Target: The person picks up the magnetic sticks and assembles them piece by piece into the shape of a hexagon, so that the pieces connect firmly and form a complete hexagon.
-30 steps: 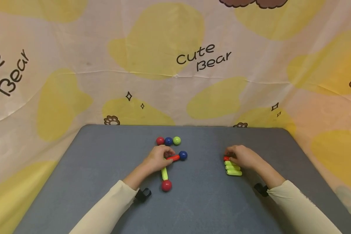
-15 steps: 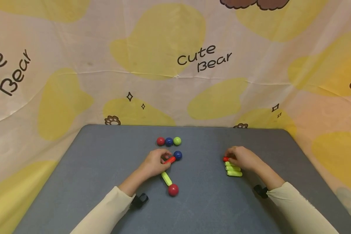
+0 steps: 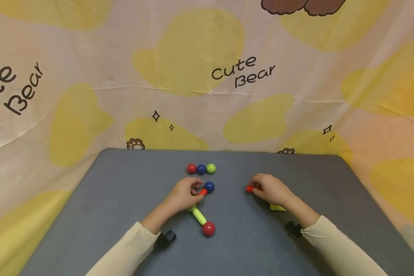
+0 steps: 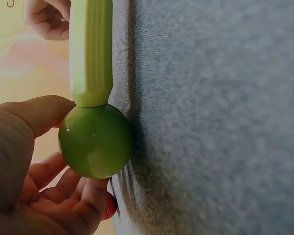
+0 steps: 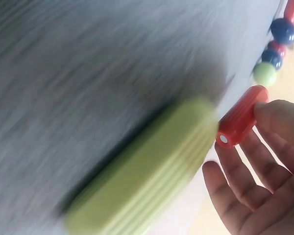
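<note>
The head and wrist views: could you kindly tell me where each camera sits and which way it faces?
Head: on the head, facing forward and down at the table; left hand, right hand and sleeves show.
Left wrist: on that wrist, facing the green ball; left hand shows, right hand beyond.
Right wrist: on that wrist, facing the red rod; right hand shows.
Shared: head and right wrist show that rod and the row of three balls.

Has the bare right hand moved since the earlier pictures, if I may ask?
Yes: in the head view, the right hand has moved left, away from the grey table's right edge.
</note>
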### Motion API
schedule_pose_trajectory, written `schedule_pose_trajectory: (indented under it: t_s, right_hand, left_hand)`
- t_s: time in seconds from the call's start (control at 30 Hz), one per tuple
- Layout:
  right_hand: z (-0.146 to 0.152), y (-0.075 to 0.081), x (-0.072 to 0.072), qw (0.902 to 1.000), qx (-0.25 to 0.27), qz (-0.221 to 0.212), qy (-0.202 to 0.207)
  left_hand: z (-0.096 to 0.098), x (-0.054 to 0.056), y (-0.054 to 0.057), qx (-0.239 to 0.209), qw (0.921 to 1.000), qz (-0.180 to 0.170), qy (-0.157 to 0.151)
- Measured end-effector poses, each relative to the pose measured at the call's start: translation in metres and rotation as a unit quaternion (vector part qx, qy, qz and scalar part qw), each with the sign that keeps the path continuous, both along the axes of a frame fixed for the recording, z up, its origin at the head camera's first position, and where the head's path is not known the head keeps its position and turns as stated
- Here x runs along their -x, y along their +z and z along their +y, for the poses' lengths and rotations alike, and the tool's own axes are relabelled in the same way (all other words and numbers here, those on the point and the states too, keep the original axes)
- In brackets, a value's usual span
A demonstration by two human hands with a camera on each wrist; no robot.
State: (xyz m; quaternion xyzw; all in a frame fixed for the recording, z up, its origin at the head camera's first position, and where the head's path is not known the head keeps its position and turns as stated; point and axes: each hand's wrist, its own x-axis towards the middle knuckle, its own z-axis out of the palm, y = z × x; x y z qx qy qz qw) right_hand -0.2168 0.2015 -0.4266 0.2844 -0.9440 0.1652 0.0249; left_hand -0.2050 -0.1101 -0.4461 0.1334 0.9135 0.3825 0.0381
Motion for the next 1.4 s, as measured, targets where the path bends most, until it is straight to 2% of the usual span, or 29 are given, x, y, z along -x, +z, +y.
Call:
schedule_pose_trajectory:
  t_s: [0.2, 0.67, 0.93, 1.27, 1.4]
  right_hand:
    - [-0.024, -0.003, 0.004, 0.9997, 0.018, 0.006, 0.016]
    - [-0.062, -0.002, 0.012, 0.9986, 0.038, -0.026, 0.027]
    - [-0.080, -0.003, 0.011, 0.9961, 0.054, -0.063, 0.030]
    - [-0.091, -0.007, 0.015, 0.9947, 0.063, -0.076, 0.029]
    - [-0.093, -0.008, 0.016, 0.9942, 0.065, -0.080, 0.030]
  left_hand:
    - [0.004, 0.006, 0.001, -0.002, 1.0000, 0.001, -0.006]
    - [0.009, 0.012, -0.005, -0.010, 0.9997, -0.010, -0.020]
    - [0.006, 0.010, -0.005, -0.023, 0.9995, -0.010, -0.019]
    - [0.007, 0.009, -0.006, -0.032, 0.9993, -0.011, -0.018]
    - [0.006, 0.008, -0.007, -0.035, 0.9991, 0.001, -0.022]
